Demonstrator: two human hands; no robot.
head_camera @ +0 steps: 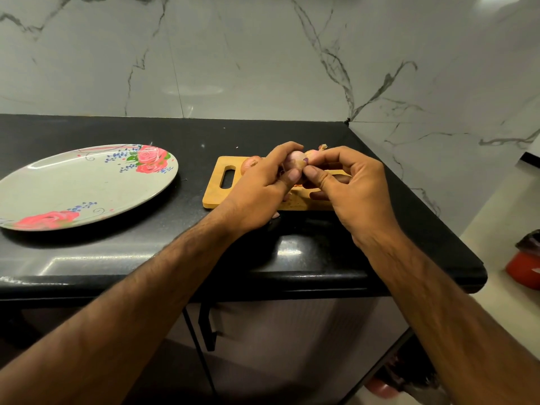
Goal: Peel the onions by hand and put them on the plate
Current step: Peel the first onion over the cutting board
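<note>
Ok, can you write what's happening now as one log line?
step: peeling | left hand: holds onion | right hand: pinches onion | over: wooden cutting board | floral plate: no onions yet

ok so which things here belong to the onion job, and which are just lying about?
Job:
- held onion, gripped by left hand and right hand
- second onion, on the board
- plate, no onion on it

Lying about:
- red bin, on the floor at right
- cabinet handle
</note>
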